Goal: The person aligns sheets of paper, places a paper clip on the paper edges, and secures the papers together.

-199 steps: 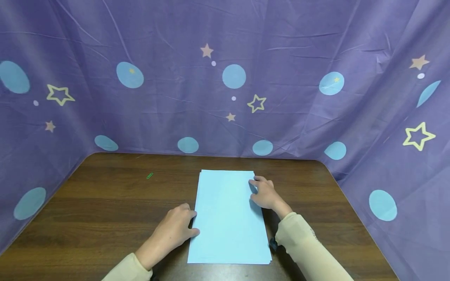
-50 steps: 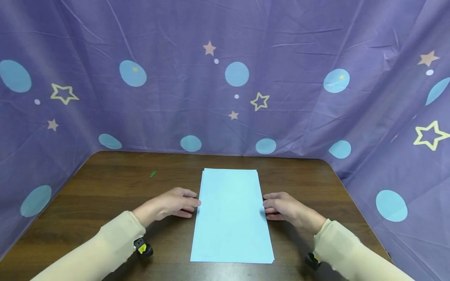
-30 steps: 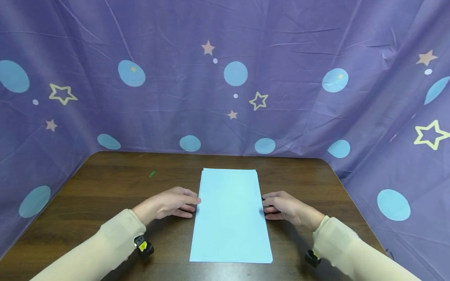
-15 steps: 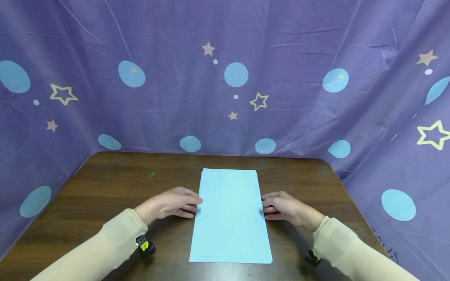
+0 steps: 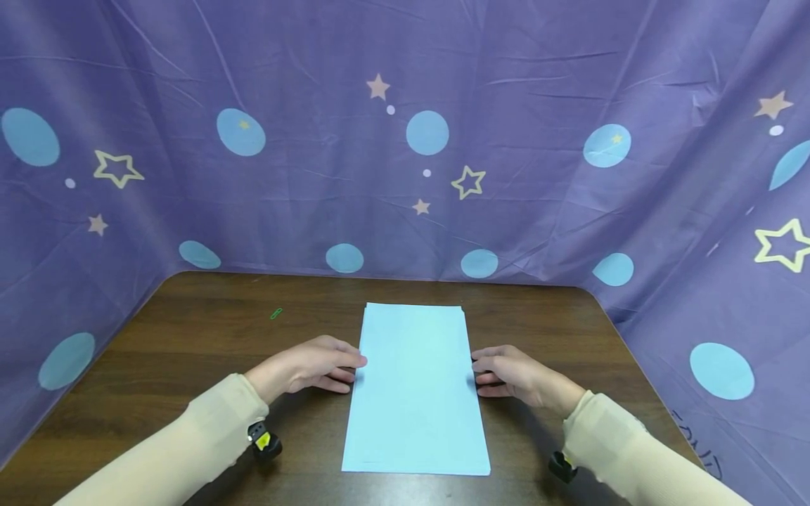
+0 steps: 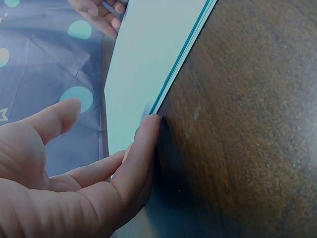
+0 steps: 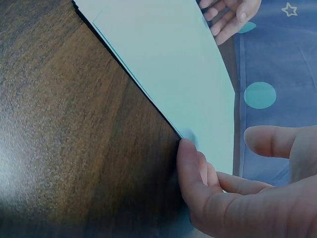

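Observation:
A thin stack of pale blue-white paper sheets [image 5: 415, 400] lies flat in front of me, its long sides running away from me. On its left side my left hand [image 5: 311, 365] touches the edge with its fingertips. Opposite, the fingers of my right hand [image 5: 522, 376] rest against the right edge. Both thumbs stand off the paper in the wrist views, and neither hand pinches it. Sheet edges in the stack [image 6: 185, 49] show slightly uneven layers in the left wrist view. A few corners at the far end are a little offset.
A small green paper clip [image 5: 276, 313] lies on the brown wooden table [image 5: 190, 337], left of the stack's far end. A purple curtain [image 5: 304, 140] with stars and blue dots hangs behind the table and along its sides. Dark devices are strapped under both wrists.
Since the oldest frame my left hand has moved farther up the left edge and my right hand nearer down the right edge. Over the last second both hands have hardly moved.

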Motion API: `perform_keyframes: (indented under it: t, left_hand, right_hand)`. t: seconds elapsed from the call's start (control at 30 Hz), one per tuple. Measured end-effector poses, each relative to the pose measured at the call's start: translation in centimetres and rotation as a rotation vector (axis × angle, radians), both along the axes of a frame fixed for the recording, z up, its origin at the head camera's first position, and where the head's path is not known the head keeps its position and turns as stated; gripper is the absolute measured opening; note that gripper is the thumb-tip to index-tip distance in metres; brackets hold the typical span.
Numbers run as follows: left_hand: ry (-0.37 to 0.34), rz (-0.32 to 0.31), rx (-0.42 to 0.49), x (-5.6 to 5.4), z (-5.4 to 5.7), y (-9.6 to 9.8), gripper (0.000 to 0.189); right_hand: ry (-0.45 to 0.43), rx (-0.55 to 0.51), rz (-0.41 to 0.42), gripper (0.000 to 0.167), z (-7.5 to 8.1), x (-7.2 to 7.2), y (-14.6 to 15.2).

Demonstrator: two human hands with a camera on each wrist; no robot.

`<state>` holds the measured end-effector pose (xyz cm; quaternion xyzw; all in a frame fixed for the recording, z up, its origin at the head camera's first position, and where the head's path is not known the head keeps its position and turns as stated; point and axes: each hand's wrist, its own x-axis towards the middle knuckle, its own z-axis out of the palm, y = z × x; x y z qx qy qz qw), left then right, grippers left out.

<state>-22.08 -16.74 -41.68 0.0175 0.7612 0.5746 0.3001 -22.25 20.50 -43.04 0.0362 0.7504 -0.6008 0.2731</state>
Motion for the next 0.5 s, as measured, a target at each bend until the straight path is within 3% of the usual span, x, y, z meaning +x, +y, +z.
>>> perform_keyframes:
  t: [0.5]
  left_hand:
    - [-0.008,0.012,-0.001,-0.07,0.06,0.08,0.053]
  right_hand:
    - [0.009,-0.009,0.000,0.057,-0.12,0.16,0.10]
